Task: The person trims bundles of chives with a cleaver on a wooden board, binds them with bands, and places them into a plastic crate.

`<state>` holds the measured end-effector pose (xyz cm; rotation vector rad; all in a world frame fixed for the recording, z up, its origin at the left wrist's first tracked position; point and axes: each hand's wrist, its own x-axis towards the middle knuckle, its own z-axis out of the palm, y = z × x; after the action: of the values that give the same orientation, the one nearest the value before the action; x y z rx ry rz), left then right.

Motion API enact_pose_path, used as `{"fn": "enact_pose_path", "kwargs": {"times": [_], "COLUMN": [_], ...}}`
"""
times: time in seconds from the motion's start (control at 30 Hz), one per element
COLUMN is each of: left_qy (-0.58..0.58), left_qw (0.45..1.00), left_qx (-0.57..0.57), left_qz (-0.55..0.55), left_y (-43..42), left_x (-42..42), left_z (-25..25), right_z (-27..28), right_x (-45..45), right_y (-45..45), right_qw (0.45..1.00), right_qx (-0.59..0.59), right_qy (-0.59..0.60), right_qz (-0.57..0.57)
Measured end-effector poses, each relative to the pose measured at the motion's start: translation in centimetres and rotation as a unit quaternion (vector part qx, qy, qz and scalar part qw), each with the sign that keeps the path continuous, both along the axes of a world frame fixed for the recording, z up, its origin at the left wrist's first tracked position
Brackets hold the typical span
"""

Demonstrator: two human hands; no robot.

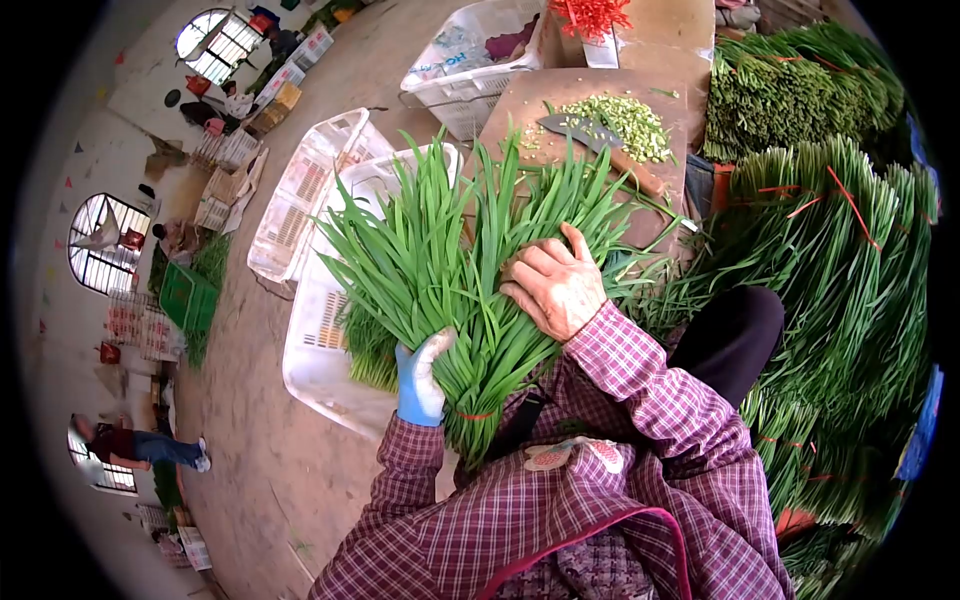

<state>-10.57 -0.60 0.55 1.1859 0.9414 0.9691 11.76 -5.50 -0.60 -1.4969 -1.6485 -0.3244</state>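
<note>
A leafy bunch of Chinese chives (455, 270) lies across my lap, its leaves fanned away from me and a red band around its near end. My left hand (424, 378), in a blue and white glove, grips the bunch's left side just above the band; its thumb lies over the stalks and the other fingers are hidden behind. Bare, my right hand (553, 285) rests on the right side of the leaves. Its fingers curl into them, with the tips partly hidden and the outermost finger raised.
A knife (640, 174) and chopped stem ends (625, 122) lie on a wooden board (510, 100) ahead. White crates (300, 365) stand to my left, one holding chives. Banded chives (820, 270) are piled right. Red ties (592, 14) stand behind the board. A person (140, 446) stands far left.
</note>
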Motion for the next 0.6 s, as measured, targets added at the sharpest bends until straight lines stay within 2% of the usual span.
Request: {"fn": "enact_pose_path", "kwargs": {"times": [0.13,0.2,0.27,0.33,0.43,0.6], "left_qy": [-0.006,0.033,0.013,0.037,-0.003,0.015], "left_qw": [1.000,0.999,0.999,0.999,1.000,0.999], "left_qx": [0.012,0.016,0.029,0.020,0.011,0.002], "left_qz": [-0.003,-0.003,-0.001,-0.028,-0.009,-0.029], "left_y": [-0.1,-0.3,-0.3,-0.2,-0.5,-0.5], "left_x": [0.0,0.0,0.1,0.8,2.2,2.9], "left_z": [0.1,0.3,-0.1,0.6,0.8,0.7], "right_z": [0.4,0.5,0.2,0.0,0.5,2.4], "right_x": [0.2,0.2,0.4,0.7,0.9,1.0], "right_y": [-0.1,0.0,0.2,0.2,0.0,-0.6], "right_qw": [1.000,0.999,0.999,0.998,0.997,0.995], "right_qx": [-0.014,-0.022,-0.032,-0.049,-0.045,0.016], "right_qy": [0.021,0.035,0.031,0.040,0.068,0.082], "right_qz": [0.009,0.015,0.005,0.006,-0.003,-0.046]}}
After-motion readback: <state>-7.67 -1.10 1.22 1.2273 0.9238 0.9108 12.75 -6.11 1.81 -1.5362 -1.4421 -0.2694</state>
